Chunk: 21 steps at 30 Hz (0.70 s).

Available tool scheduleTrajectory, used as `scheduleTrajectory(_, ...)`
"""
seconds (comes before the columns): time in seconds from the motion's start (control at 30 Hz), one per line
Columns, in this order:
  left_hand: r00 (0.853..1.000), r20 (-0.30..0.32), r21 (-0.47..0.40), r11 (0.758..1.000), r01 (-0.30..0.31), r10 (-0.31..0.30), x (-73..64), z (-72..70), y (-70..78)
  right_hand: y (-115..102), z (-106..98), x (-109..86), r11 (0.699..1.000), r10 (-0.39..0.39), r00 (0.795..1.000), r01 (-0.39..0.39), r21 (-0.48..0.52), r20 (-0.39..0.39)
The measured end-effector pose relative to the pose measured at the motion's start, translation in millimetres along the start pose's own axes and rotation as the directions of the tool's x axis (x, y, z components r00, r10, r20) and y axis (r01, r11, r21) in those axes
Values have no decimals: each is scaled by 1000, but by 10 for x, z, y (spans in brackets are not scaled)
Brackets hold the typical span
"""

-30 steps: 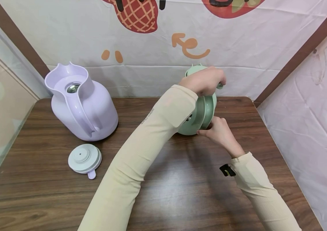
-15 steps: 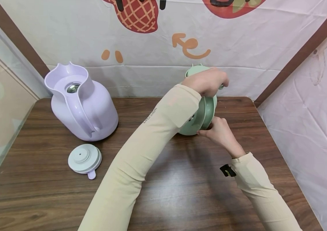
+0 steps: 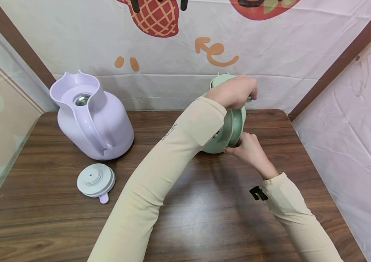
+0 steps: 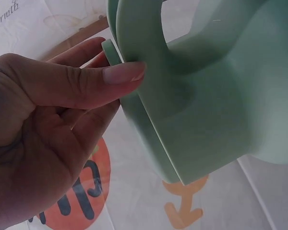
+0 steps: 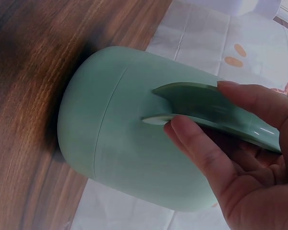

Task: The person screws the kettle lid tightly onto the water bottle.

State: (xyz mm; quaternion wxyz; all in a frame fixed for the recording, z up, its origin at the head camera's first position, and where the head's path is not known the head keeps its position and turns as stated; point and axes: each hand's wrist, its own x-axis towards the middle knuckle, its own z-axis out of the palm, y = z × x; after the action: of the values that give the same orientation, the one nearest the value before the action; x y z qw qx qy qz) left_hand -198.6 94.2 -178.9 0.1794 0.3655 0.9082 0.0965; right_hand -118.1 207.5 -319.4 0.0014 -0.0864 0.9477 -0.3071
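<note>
A green thermos jug (image 3: 216,145) stands at the back of the table, its handle facing me. My left hand (image 3: 232,93) is at its top. In the left wrist view, the thumb lies on the rim by the handle and the fingers curl behind the lid's tab (image 4: 108,51). The lid (image 4: 148,139) sits at the jug's mouth with a thin gap along its edge. Lower down, my right hand (image 3: 251,151) pinches the handle (image 5: 194,100) between thumb and fingers. The left hand and sleeve hide much of the jug's top in the head view.
A lilac thermos jug (image 3: 107,116) stands uncovered at the back left. Its white and lilac lid (image 3: 95,180) lies upside down before it, tab toward me. The brown wooden table (image 3: 198,225) ends against a printed cloth wall (image 3: 169,83).
My left hand shifts slightly right and then slightly back left at the jug's top. The right hand and both jugs stay in place.
</note>
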Motion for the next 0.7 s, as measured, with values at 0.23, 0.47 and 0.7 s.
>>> scheduleTrajectory(0.23,998,-45,-14,999,-38,38,-18,15,-21,-10,6,-9,1000,10,1000,-10,4,2)
scheduleTrajectory(0.47,991,-105,-20,996,-82,80,-27,27,-48,-9,17,-12,1000,18,1000,-18,6,2)
scheduleTrajectory(0.7,992,-107,-40,997,-68,63,-43,16,-58,0,20,-7,1000,17,1000,-16,13,-6)
